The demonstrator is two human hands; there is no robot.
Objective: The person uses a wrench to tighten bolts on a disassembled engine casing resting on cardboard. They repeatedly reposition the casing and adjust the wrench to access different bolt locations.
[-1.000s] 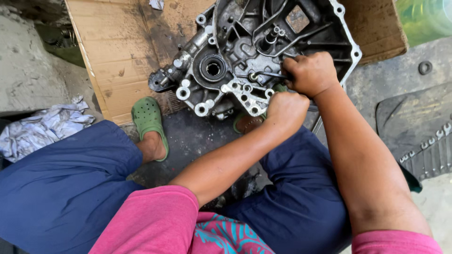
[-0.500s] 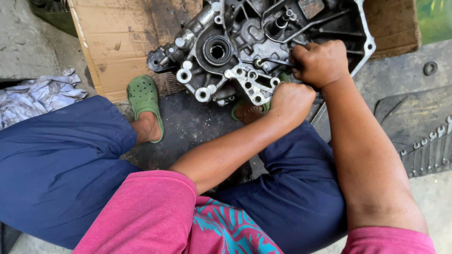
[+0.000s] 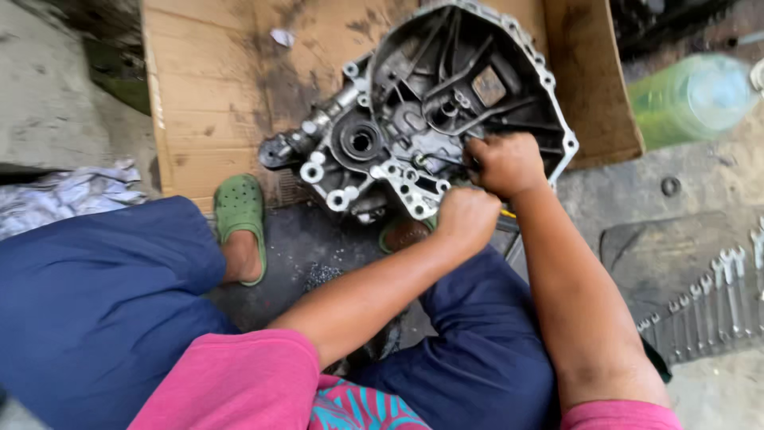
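Note:
A grey cast-metal gear housing (image 3: pixel 430 119) lies open side up on a sheet of cardboard (image 3: pixel 215 87). My right hand (image 3: pixel 505 163) rests fisted on the housing's near rim, fingers curled into the casting; what they grip is hidden. Just below it, my left hand (image 3: pixel 465 219) is closed in a fist at the housing's near edge. A short yellow and black tool piece (image 3: pixel 508 213) shows beside that fist. Both forearms reach in over my blue-trousered knees.
My feet in green clogs (image 3: pixel 239 211) stand at the cardboard's near edge. A row of spanners (image 3: pixel 716 299) lies on a dark mat at the right. A green plastic bottle (image 3: pixel 688 95) lies at the upper right, a washer (image 3: pixel 671 185) near it, crumpled foil (image 3: pixel 72 195) at the left.
The view has shifted so the housing sits lower and more central. Both fists stay at the same spot on the housing's near rim.

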